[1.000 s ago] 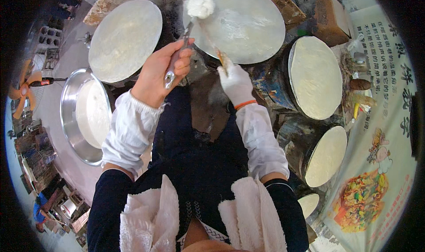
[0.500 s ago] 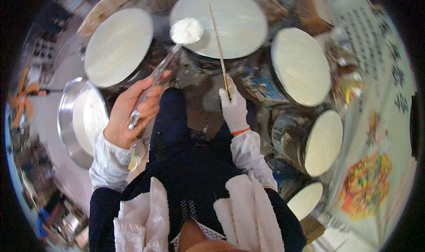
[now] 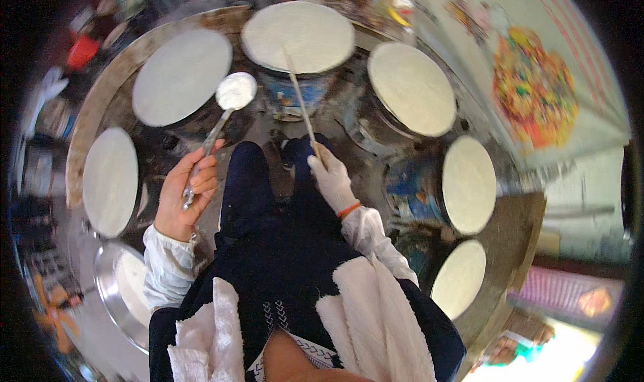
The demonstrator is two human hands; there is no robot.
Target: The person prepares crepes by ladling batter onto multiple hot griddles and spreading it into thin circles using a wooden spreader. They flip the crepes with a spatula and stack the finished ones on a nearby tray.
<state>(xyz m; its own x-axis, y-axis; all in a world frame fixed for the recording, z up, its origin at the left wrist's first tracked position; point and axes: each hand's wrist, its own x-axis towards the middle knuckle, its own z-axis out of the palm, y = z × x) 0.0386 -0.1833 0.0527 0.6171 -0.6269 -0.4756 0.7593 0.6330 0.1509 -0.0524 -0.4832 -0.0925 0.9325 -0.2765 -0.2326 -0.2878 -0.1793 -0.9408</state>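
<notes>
My bare left hand (image 3: 188, 191) is wrapped round the handle of a ladle (image 3: 236, 91) whose bowl carries white batter. The ladle is raised beside the front edge of a round griddle (image 3: 184, 77) covered in a pale sheet. In a white glove, my right hand (image 3: 330, 177) grips a thin wooden stick (image 3: 300, 103). The stick's tip overlaps another pale-topped round griddle (image 3: 298, 36) straight ahead; whether it touches is unclear. A steel basin (image 3: 104, 275) of white batter is at my lower left, partly behind my left sleeve.
More round griddles with pale tops curve around me, one at left (image 3: 111, 181) and several at right (image 3: 411, 89). A curved wooden rim (image 3: 94, 110) runs behind them. A printed banner (image 3: 583, 60) with a food picture hangs at the upper right.
My view has swung to the right, so griddles, basin and banner have shifted round to the left. The ladle and stick stay in my hands, both somewhat lower in view.
</notes>
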